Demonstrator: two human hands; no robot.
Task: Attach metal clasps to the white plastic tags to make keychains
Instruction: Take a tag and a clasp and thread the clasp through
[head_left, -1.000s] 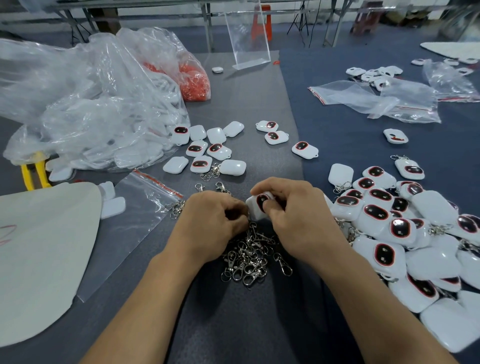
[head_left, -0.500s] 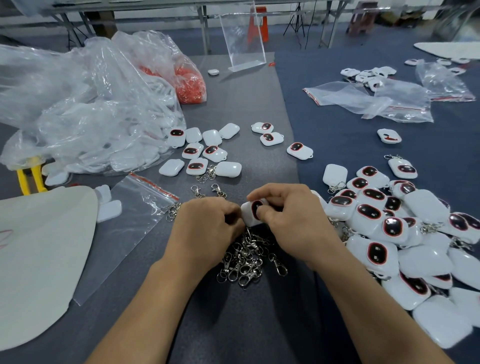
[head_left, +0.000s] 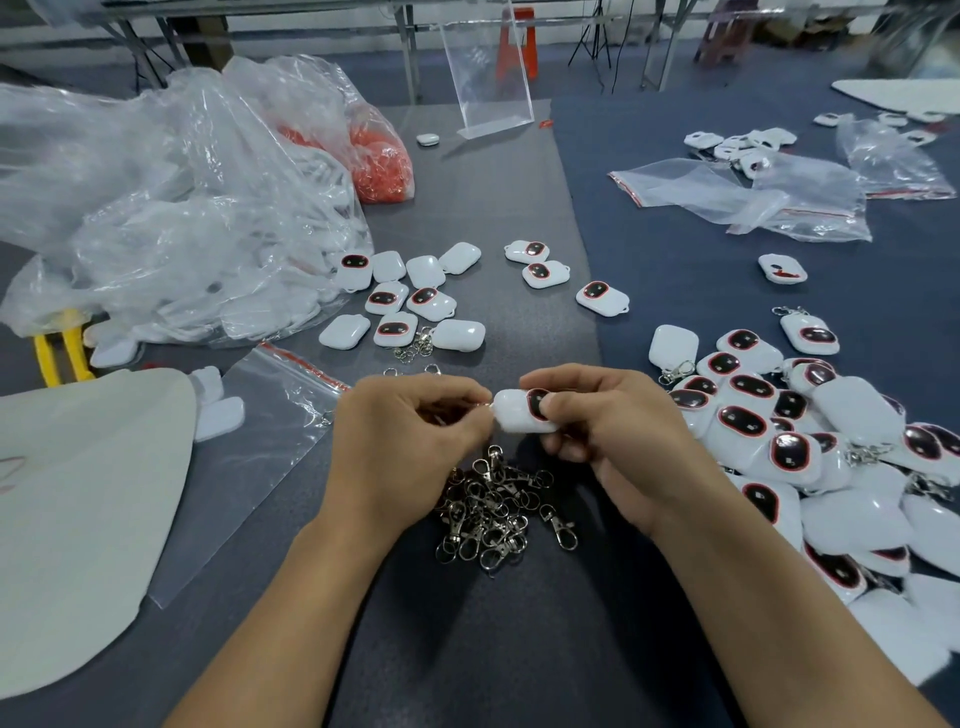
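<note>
White tag (head_left: 514, 413) is sitting just above the clasp pile (head_left: 498, 506), right hand (head_left: 613, 436) pinching it steady while the left hand (head_left: 410, 436), fingers curled, is threading, I think, a clasp (head_left: 487, 407) onto it.

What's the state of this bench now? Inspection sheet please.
Surface: grey mat beside blue mat.
Job's things: tag held above clasp pile; loose tags behind; finished heap on the right, some with clasps.
Clutter: plastic bags, orange bag, zip bag, white sheet, yellow handles.
Hands: left hand pinches a clasp, mostly hidden, at the tag's end; right hand grips the tag.
Cables: nothing seen on the mats.
Surroundings: clear stand and table legs behind.
</note>
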